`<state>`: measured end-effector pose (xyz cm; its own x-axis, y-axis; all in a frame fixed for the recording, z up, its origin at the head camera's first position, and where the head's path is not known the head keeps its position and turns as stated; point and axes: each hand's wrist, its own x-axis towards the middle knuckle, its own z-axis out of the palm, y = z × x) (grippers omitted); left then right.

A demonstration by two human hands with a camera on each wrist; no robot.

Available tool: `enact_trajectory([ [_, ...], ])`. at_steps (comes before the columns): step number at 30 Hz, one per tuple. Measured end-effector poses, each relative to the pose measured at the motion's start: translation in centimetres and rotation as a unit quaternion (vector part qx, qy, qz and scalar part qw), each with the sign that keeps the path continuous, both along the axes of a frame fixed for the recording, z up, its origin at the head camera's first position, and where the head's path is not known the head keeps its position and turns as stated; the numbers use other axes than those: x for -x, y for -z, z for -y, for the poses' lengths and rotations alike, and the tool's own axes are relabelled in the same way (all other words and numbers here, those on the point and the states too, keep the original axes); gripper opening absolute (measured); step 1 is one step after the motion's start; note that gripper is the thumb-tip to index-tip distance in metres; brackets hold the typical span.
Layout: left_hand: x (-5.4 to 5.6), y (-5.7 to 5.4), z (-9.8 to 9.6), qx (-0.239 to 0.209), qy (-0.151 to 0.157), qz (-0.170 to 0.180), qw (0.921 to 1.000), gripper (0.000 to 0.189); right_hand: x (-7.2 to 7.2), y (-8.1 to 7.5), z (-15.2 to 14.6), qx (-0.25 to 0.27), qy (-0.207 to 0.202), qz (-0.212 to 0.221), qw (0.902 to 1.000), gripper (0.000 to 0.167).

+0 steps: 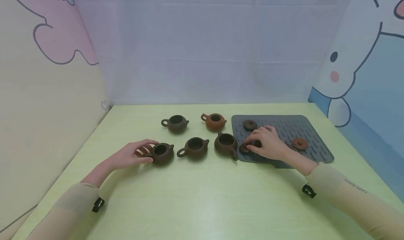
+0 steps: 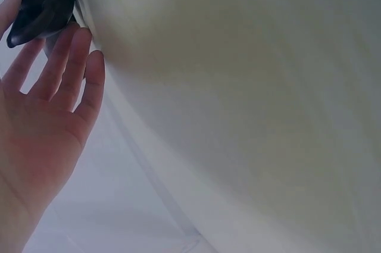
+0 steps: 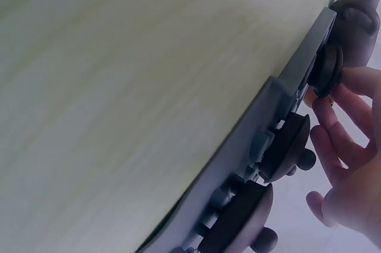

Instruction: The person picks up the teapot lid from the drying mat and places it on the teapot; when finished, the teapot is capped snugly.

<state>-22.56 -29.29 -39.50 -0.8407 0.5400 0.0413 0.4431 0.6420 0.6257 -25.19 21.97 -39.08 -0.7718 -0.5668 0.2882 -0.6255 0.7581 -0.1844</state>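
My left hand (image 1: 130, 155) is at the leftmost dark brown lidless teapot (image 1: 163, 154), thumb at its near side and fingers along its far side, with the handle between them. In the left wrist view the thumb and spread fingers lie on either side of the dark teapot (image 2: 44, 3). With thumb and fingertips, my right hand (image 1: 266, 143) pinches a dark round teapot lid (image 1: 244, 148) at the left edge of the grey mat (image 1: 277, 120). The right wrist view shows this lid (image 3: 325, 71) tilted on edge in that view, close over the mat.
More lidless teapots stand between the hands: two dark ones (image 1: 195, 148) (image 1: 226, 144) in front, another dark one (image 1: 176, 123) and a reddish one (image 1: 214, 122) behind. On the mat lie a dark lid (image 1: 250, 124), a reddish lid (image 1: 300, 144) and others partly behind my right hand.
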Motion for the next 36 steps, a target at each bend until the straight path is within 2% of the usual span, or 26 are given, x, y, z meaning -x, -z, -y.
enact_trajectory([
  [5, 0.01, 0.09, -0.03, -0.001, -0.002, 0.004, 1.0000, 0.056, 0.07, 0.12, -0.03, 0.012, 0.004, 0.023, 0.9996, 0.012],
  [10, 0.09, 0.27, 0.04, 0.004, -0.003, -0.004, 1.0000, 0.055, -0.05, 0.10, 0.06, 0.024, 0.010, 0.029, 0.9993, 0.011],
  [20, 0.14, 0.37, 0.15, 0.001, -0.008, 0.004, 1.0000, 0.056, 0.10, 0.08, -0.25, 0.094, 0.014, -0.006, 0.9955, 0.010],
  [29, 0.18, 0.32, 0.11, 0.000, -0.008, 0.002, 1.0000, 0.055, 0.21, -0.29, -0.22, 0.178, 0.015, -0.053, 0.9825, 0.011],
  [36, 0.21, 0.37, 0.16, -0.002, -0.006, 0.000, 1.0000, 0.055, 0.26, -0.48, 0.49, 0.237, 0.006, -0.078, 0.9683, 0.015],
])
